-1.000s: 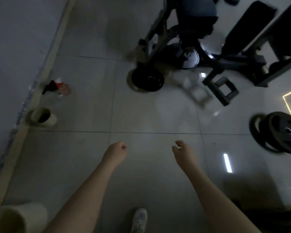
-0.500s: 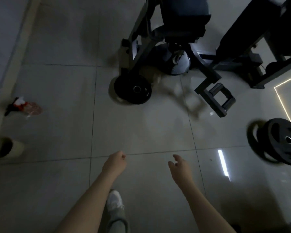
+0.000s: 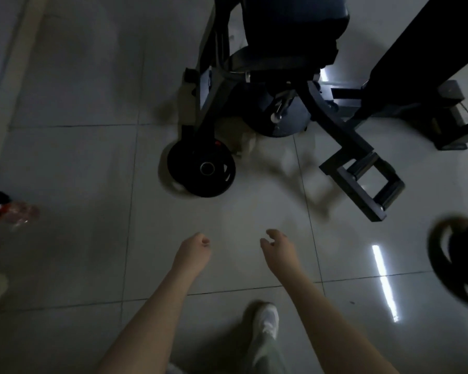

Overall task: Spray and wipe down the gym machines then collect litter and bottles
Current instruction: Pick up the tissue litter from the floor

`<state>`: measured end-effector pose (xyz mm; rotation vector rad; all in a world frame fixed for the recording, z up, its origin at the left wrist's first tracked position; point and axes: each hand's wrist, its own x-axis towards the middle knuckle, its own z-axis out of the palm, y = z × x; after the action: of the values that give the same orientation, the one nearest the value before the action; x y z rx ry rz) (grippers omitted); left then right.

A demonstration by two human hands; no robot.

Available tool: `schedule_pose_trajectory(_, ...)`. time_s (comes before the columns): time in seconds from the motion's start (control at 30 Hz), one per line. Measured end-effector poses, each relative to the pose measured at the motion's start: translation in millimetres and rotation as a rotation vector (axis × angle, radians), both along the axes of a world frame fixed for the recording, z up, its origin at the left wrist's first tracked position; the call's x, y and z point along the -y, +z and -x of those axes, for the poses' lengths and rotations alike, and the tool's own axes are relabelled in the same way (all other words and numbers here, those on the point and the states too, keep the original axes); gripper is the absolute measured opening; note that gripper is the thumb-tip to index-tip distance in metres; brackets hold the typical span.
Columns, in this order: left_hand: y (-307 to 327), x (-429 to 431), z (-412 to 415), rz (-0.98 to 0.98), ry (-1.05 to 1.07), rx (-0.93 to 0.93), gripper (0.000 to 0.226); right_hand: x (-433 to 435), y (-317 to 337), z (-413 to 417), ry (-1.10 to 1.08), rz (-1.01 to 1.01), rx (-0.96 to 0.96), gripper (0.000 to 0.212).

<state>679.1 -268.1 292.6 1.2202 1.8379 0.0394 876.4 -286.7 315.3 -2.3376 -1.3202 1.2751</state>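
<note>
In the head view both my hands hang over the grey tiled floor and hold nothing. My left hand (image 3: 194, 251) has its fingers curled into the palm. My right hand (image 3: 280, 249) has its fingers loosely curled and apart. A crushed clear bottle with a red, white and black label (image 3: 10, 211) lies on the floor at the far left, well away from my left hand. A dark gym machine (image 3: 276, 76) stands ahead of me, beyond both hands.
A black weight plate (image 3: 203, 170) leans at the machine's left foot. The machine's frame foot (image 3: 362, 182) juts toward me on the right. Another plate (image 3: 462, 261) sits at the right edge, a black bench (image 3: 416, 49) at top right, a wall on the left.
The view has moved forward toward the machine, which is now larger and closer. The bottle has slid to the left edge. My right foot has stepped forward. Both hands stay empty.
</note>
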Motion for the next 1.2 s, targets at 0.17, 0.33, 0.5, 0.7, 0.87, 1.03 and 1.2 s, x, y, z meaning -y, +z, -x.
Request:
schedule_pose_trajectory(0.17, -30, -43, -30, 0.022, 0.042, 0.084, 0.026, -58, -33, -20, 0.044, 0.045, 0.020, 0.042)
schedule_pose_trajectory(0.33, -68, -95, -39, 0.031, 0.089, 0.135, 0.027, -110, -67, -32, 0.045, 0.050, 0.044, 0.042)
schedule_pose_trajectory(0.5, -123, -151, -49, 0.013, 0.132, 0.122, 0.027, -165, -133, -40, 0.079, 0.061, 0.078, 0.042)
schedule_pose_trajectory(0.7, -199, -190, -66, -0.014, 0.225, 0.185, 0.019, -206, -217, -44, 0.113, 0.021, 0.044, 0.047)
schedule_pose_trajectory(0.87, -250, -244, -74, -0.178, 0.399, 0.283, 0.019, -258, -284, -56, 0.238, -0.042, 0.139, 0.051)
schedule_pose_trajectory(1.03, -280, -287, -67, -0.342, 0.220, 0.222, 0.030, -319, -338, -57, 0.313, -0.141, 0.190, 0.056)
schedule_pose_trajectory(1.2, -302, -320, -56, -0.422, 0.089, 0.146, 0.031, -368, -369, -51, 0.445, -0.169, 0.278, 0.069)
